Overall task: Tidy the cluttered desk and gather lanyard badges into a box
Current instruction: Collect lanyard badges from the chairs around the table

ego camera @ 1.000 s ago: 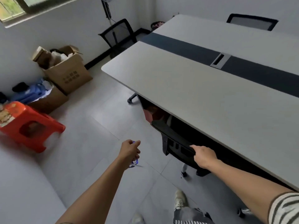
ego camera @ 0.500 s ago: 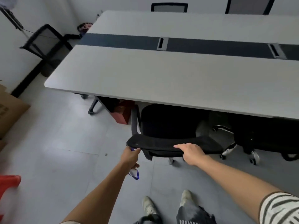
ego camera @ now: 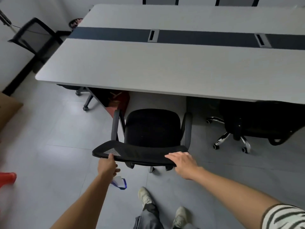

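Observation:
A black mesh office chair stands in front of the long grey desk [ego camera: 165,68], its seat partly out from under the desk edge. My left hand [ego camera: 107,166] grips the left end of the chair back [ego camera: 140,152], thumb on top. A blue-edged lanyard badge [ego camera: 119,181] dangles from that same hand, just below it. My right hand [ego camera: 183,162] grips the right end of the chair back, fingers over the top edge. No box for the badges is in view on the desk.
A second black swivel chair [ego camera: 255,123] sits under the desk to the right. A red item [ego camera: 118,100] lies under the desk. A cardboard box [ego camera: 8,109] and a red stool [ego camera: 6,177] are at the left edge. My feet [ego camera: 145,195] stand behind the chair.
My view has swung to face the desk squarely. My left hand, holding the badge, went from hanging free to gripping the chair back. The chair has come further out from under the desk.

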The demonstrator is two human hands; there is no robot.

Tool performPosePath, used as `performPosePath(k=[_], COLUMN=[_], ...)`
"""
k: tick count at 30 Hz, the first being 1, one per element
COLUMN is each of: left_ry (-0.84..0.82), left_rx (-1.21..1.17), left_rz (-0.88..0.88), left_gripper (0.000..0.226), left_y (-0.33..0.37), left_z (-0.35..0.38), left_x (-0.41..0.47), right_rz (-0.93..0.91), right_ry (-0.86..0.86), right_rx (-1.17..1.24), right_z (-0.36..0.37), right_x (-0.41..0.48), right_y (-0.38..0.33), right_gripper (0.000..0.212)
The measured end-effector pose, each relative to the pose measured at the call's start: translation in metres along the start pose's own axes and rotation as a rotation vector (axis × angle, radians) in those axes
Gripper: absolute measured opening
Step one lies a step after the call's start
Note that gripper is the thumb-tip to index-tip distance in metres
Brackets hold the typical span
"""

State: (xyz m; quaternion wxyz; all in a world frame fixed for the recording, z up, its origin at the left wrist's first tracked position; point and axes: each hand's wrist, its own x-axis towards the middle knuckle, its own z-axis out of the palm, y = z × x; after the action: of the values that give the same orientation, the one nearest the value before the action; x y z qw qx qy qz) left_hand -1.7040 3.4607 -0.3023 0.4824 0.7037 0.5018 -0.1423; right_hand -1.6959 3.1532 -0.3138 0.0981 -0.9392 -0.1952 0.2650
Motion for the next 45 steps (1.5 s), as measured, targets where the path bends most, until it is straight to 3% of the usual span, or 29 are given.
performPosePath(k=[5, 11, 20, 29, 37, 45], left_ry=[-0.032, -0.119, -0.286, -0.395, -0.416, -0.408], left_rx=[-0.091, -0.124, -0.132, -0.072, -0.002, 0.017], left_rz=[-0.064, -0.085, -0.115, -0.121, -0.126, -0.150], left_gripper=[0.029, 0.025, 0.020, 0.022, 0.022, 0.021], left_y=[-0.015, 0.016, 0.114, 0.226, 0.280, 0.302], left_z=[-0.009, -0.003, 0.026, 0.066, 0.099, 0.110], left_x=[-0.016, -0.013, 0.043, 0.096, 0.129, 0.129], right_rz=[0.026, 0.083, 0.240, 0.483, 0.491, 0.364], right_ry=[0.024, 0.010, 0.019, -0.014, 0.010, -0.127], right_rx=[-0.062, -0.056, -0.094, -0.074, -0.066, -0.086], right_z=[0.005, -0.020, -0.062, -0.125, -0.155, -0.180], right_x=[-0.016, -0.001, 0.062, 0.140, 0.185, 0.202], right_y=[0.019, 0.035, 0.058, 0.080, 0.118, 0.151], right_gripper=[0.068, 0.068, 0.078, 0.070, 0.069, 0.072])
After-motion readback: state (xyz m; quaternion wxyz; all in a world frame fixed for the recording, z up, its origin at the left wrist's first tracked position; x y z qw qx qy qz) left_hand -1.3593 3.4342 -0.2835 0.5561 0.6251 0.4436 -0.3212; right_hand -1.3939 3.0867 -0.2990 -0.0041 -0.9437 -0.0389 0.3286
